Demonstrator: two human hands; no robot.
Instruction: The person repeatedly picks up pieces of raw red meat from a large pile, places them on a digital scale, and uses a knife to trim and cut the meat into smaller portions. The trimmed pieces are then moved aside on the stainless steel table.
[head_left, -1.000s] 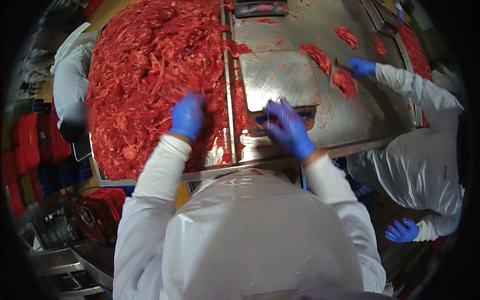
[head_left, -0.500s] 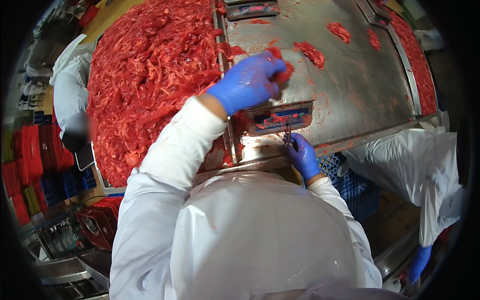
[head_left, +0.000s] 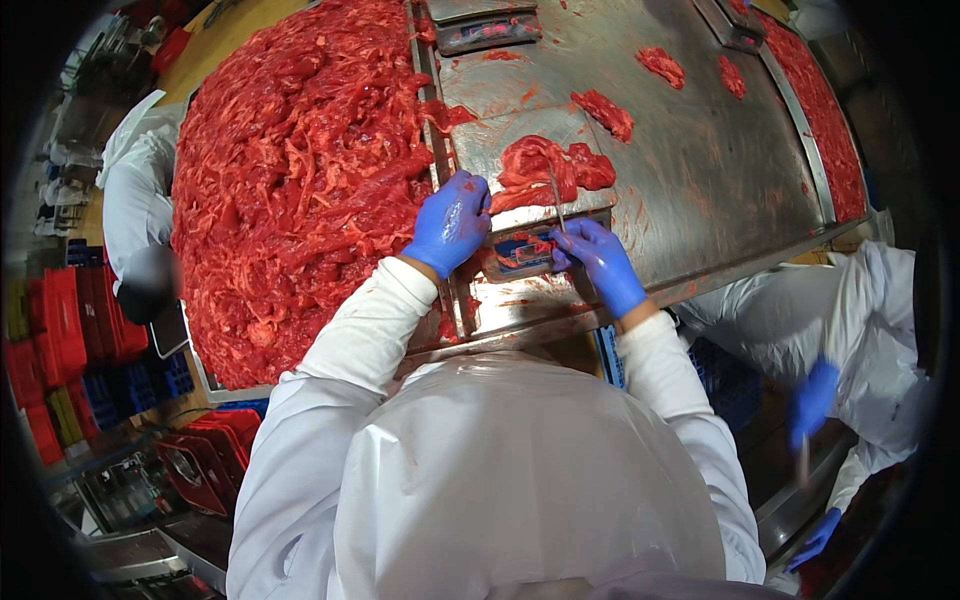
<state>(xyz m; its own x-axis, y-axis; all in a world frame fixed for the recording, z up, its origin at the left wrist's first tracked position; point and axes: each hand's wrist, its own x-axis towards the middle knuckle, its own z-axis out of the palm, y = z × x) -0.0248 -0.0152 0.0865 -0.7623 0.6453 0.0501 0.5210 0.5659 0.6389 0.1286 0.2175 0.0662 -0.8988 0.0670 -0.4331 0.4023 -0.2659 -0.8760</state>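
One knife, clamped in the right hand, crosses meat on the scale near the worktop's front edge; a slick grip could send it toward the curled left hand, contents unclear.

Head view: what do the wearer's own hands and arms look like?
The left hand and right hand wear close-fitting blue gloves; the left one looks shiny, with a red smear. A strip of bare wrist shows above each glove. Then come snug white cuffs and looser white sleeves, without visible print.
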